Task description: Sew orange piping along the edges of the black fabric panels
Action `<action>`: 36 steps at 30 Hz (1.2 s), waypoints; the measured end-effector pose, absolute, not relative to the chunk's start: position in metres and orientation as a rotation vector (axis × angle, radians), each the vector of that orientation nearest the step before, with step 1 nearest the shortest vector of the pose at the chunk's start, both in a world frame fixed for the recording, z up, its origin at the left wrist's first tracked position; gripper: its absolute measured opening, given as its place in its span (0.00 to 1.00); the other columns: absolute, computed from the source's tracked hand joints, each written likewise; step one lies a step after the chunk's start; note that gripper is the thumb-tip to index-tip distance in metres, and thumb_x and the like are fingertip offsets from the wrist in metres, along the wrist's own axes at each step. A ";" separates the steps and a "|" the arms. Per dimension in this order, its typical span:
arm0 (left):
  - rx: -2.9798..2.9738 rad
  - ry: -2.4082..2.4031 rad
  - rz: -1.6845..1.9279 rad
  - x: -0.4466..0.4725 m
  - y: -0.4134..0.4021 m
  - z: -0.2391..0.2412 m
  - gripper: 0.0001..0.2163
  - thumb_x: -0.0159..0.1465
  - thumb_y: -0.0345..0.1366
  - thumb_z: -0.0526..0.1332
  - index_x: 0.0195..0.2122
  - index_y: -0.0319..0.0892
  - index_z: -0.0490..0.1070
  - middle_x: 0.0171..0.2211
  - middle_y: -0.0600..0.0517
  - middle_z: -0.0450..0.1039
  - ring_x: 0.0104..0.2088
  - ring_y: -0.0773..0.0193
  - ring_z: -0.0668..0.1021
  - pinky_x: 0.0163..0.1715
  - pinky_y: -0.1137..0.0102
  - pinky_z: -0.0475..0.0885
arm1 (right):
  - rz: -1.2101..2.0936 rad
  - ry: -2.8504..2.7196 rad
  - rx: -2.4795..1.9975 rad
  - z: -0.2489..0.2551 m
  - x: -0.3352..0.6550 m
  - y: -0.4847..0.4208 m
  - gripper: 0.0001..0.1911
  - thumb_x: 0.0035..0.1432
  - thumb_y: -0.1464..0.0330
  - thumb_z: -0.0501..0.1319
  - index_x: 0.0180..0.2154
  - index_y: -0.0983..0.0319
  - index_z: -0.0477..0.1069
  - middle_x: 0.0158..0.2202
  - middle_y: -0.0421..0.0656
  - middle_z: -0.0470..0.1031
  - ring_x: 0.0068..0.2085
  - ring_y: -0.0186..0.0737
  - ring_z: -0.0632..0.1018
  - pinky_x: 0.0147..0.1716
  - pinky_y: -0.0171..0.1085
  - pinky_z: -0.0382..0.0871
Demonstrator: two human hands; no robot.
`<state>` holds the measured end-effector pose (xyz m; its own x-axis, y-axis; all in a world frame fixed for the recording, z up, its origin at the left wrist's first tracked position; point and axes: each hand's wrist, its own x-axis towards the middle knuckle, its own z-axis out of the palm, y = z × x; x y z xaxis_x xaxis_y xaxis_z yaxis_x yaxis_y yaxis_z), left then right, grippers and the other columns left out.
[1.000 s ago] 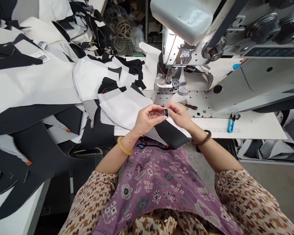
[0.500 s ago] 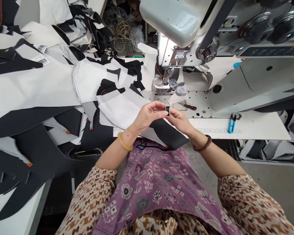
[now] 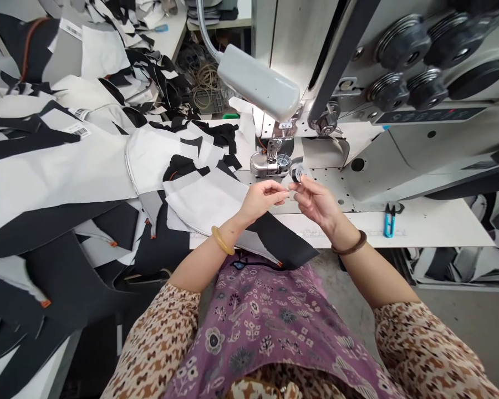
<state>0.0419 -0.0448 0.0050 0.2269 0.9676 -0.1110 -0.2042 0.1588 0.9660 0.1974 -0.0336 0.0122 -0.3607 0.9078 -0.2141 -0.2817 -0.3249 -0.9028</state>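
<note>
My right hand holds up a small bobbin wound with black thread, gripped between thumb and fingertips. Just left of it, my left hand is closed in a pinch; whatever it holds is too fine to see. Both hands are above the front of the sewing machine bed, close to the shiny metal hook and presser area. Beneath my left wrist lies a white and dark fabric piece with a zipper along its curved edge, overhanging the table edge toward my lap.
Blue thread snips lie on the white table to the right. The sewing machine's lamp hangs over the needle area. Cut fabric pieces are heaped on the left. More cut pieces sit on a lower shelf at right.
My hands have come apart. The bobbin, earlier between both hands, is now raised in my right hand, nearer the machine's hook area. The view has tilted slightly upward.
</note>
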 end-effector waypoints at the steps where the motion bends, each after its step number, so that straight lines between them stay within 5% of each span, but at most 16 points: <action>1: 1.116 0.995 1.075 0.045 -0.042 0.003 0.10 0.49 0.37 0.68 0.26 0.37 0.71 0.21 0.57 0.70 0.23 0.75 0.71 0.28 0.76 0.68 | 1.776 -1.015 -0.986 0.012 0.197 -0.028 0.23 0.47 0.54 0.64 0.28 0.61 0.54 0.22 0.34 0.62 0.14 0.21 0.52 0.12 0.30 0.40; 5: 1.452 1.214 1.085 0.053 -0.032 -0.001 0.02 0.56 0.31 0.61 0.27 0.39 0.71 0.23 0.56 0.71 0.26 0.72 0.72 0.30 0.75 0.67 | 0.987 -1.393 -1.272 0.012 0.196 0.000 0.15 0.52 0.57 0.59 0.29 0.61 0.60 0.17 0.33 0.55 0.18 0.25 0.57 0.20 0.30 0.49; 8: 1.782 1.369 1.111 0.051 -0.028 -0.002 0.04 0.59 0.30 0.57 0.32 0.40 0.71 0.30 0.53 0.73 0.30 0.69 0.73 0.33 0.74 0.67 | 0.386 -1.850 -1.452 0.011 0.197 0.020 0.11 0.57 0.62 0.55 0.37 0.63 0.67 0.22 0.38 0.65 0.25 0.31 0.65 0.27 0.33 0.52; 12: 2.095 1.552 1.065 0.045 -0.022 0.006 0.16 0.63 0.31 0.51 0.51 0.40 0.65 0.34 0.49 0.74 0.33 0.66 0.75 0.37 0.73 0.67 | 0.040 -2.361 -1.527 0.017 0.201 0.032 0.18 0.62 0.64 0.45 0.45 0.63 0.69 0.35 0.47 0.74 0.33 0.38 0.71 0.26 0.36 0.47; 18: 2.273 1.825 0.491 0.045 -0.012 0.025 0.21 0.60 0.29 0.51 0.55 0.39 0.63 0.27 0.49 0.73 0.30 0.58 0.76 0.35 0.69 0.67 | -0.006 -2.602 -1.472 0.025 0.205 0.026 0.20 0.62 0.65 0.45 0.51 0.62 0.67 0.37 0.47 0.75 0.31 0.39 0.70 0.26 0.36 0.44; 30: 2.288 1.827 0.411 0.049 -0.018 0.026 0.21 0.61 0.31 0.50 0.55 0.43 0.64 0.29 0.47 0.74 0.31 0.55 0.77 0.34 0.67 0.67 | 0.087 -2.485 -1.648 0.015 0.198 0.004 0.18 0.62 0.65 0.43 0.40 0.63 0.70 0.26 0.46 0.72 0.22 0.35 0.63 0.25 0.36 0.44; 32: 2.290 1.822 0.433 0.049 -0.017 0.024 0.21 0.61 0.31 0.50 0.55 0.43 0.64 0.29 0.47 0.74 0.31 0.56 0.77 0.35 0.67 0.67 | 0.059 -2.441 -1.599 0.011 0.195 -0.001 0.16 0.62 0.67 0.45 0.38 0.62 0.71 0.30 0.47 0.73 0.27 0.37 0.67 0.25 0.36 0.48; 36: 2.304 1.803 0.487 0.049 -0.016 0.019 0.20 0.61 0.31 0.50 0.55 0.44 0.64 0.30 0.47 0.75 0.30 0.57 0.77 0.34 0.68 0.66 | 0.026 -2.324 -1.325 0.004 0.191 0.000 0.16 0.62 0.67 0.46 0.35 0.62 0.71 0.54 0.47 0.66 0.50 0.44 0.67 0.37 0.39 0.63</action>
<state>0.0494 -0.0161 0.0190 0.2131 0.9659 0.1469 0.9084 -0.2512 0.3342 0.1907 -0.0005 0.0044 -0.4291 0.8188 0.3815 0.8100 0.5357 -0.2386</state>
